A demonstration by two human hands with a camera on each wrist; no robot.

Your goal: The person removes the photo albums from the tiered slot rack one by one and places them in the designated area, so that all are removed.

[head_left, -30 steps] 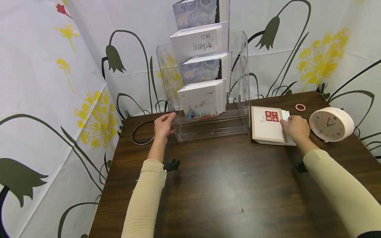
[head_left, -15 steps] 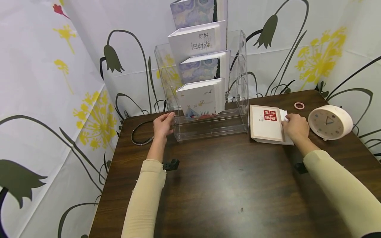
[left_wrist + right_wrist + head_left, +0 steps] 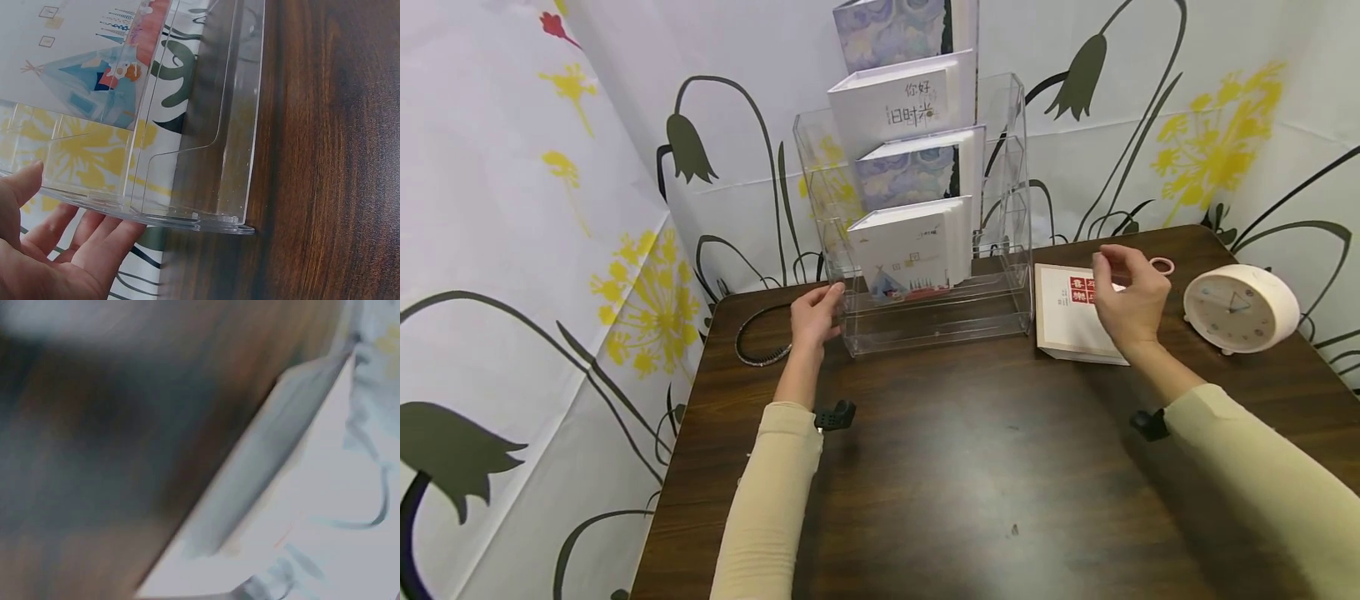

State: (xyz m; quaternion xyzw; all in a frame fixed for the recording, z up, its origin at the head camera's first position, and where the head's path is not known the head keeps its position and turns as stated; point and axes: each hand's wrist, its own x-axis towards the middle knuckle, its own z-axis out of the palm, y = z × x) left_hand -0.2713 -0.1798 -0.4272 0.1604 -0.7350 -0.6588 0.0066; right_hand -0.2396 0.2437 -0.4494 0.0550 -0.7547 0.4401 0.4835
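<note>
A clear acrylic book rack (image 3: 925, 337) stands at the back of the table with several books in its tiers. At its left side, my left hand (image 3: 812, 318) holds the side panel, thumb over the edge and fingers on the outer face, as the left wrist view shows. A white book with red characters (image 3: 1063, 321) lies flat to the right of the rack. Over its right part is my right hand (image 3: 1131, 296), fingers loosely bent with nothing between them, hiding some of the cover. The right wrist view is blurred and shows the book (image 3: 269, 469) without the hand.
To the right stands a round cream clock (image 3: 1240, 308), near a pink ring (image 3: 1162, 266). A dark headband-like loop (image 3: 763, 360) lies left of the rack on the brown table (image 3: 955, 467). Flower-patterned cloth (image 3: 730, 192) hangs behind.
My right hand has let go of the right edge of the red-character book and risen over its cover. The left hand stays at the rack's side.
</note>
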